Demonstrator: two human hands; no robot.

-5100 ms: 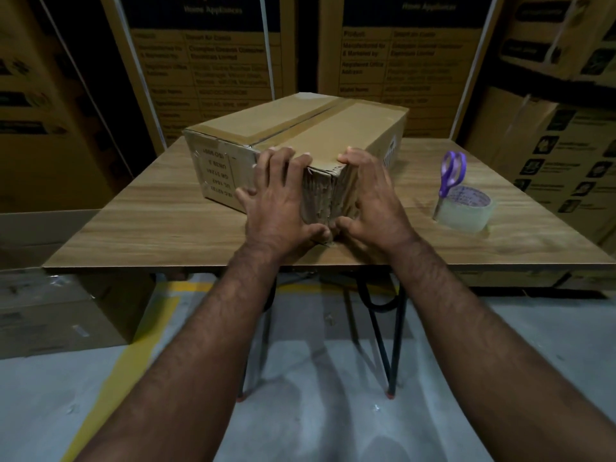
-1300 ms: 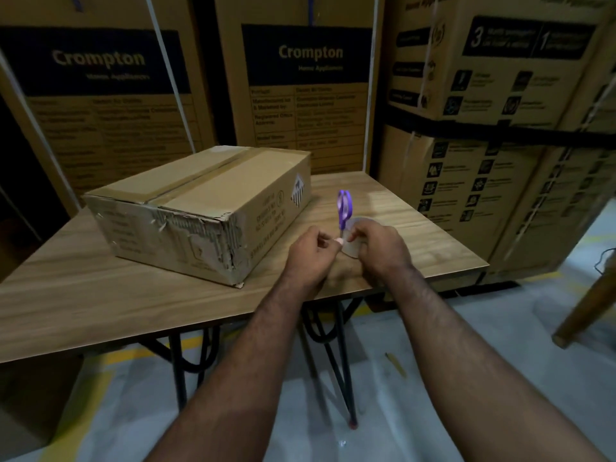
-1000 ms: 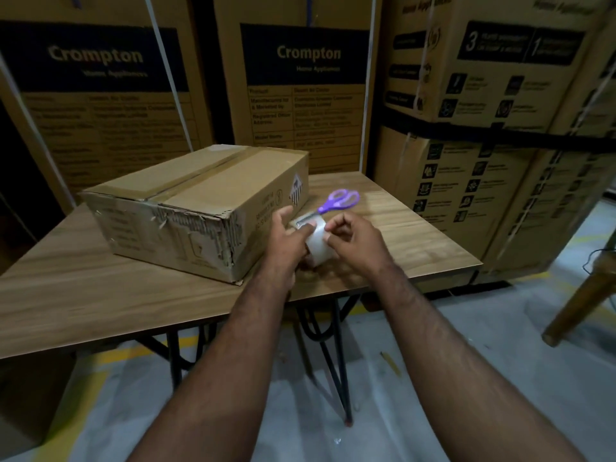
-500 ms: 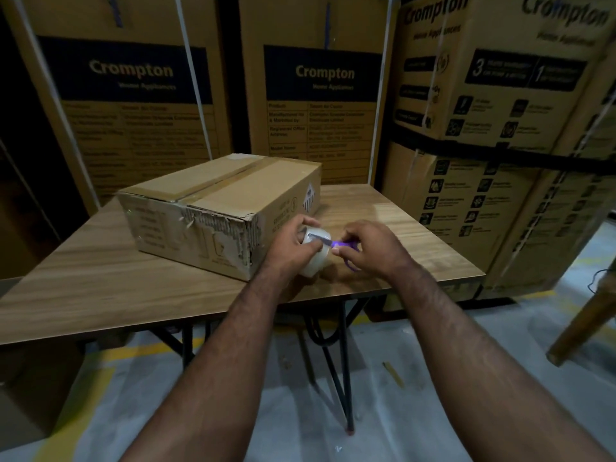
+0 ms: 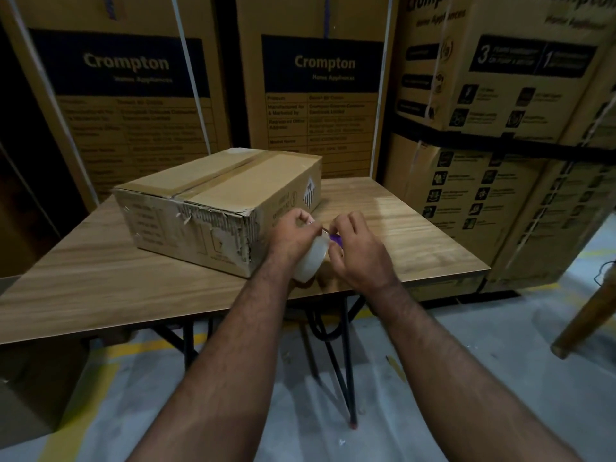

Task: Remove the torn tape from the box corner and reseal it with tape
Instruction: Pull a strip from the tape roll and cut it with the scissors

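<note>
A: Left hand was wrapped round the clear tape roll, fingers clamped on it, thumb and forefinger pinched at the top edge. Roll held just above the table, near its front edge.

B: Right hand?

A: Fingers curled together against the roll's right face, touching it. Fingertips were at the top of the roll beside the left thumb. Couldn't tell whether it gripped the roll or a loose tape end.

B: Scissors?

A: Only a bit of purple handle showed between the two hands, behind the roll. Couldn't tell if it lay on the table or sat in the right hand.

B: Box position?

A: Cardboard box sat on the table just left of the hands, apart from them. Near corner faced the left hand. Paper skin was ripped there, ragged along the top edge and down the corner, with pale torn scraps stuck on the front face. Brown tape ran along the top seam.

B: Surroundings?

A: Tall Crompton cartons stood behind and right of the table. Black metal table legs on grey floor.
</note>
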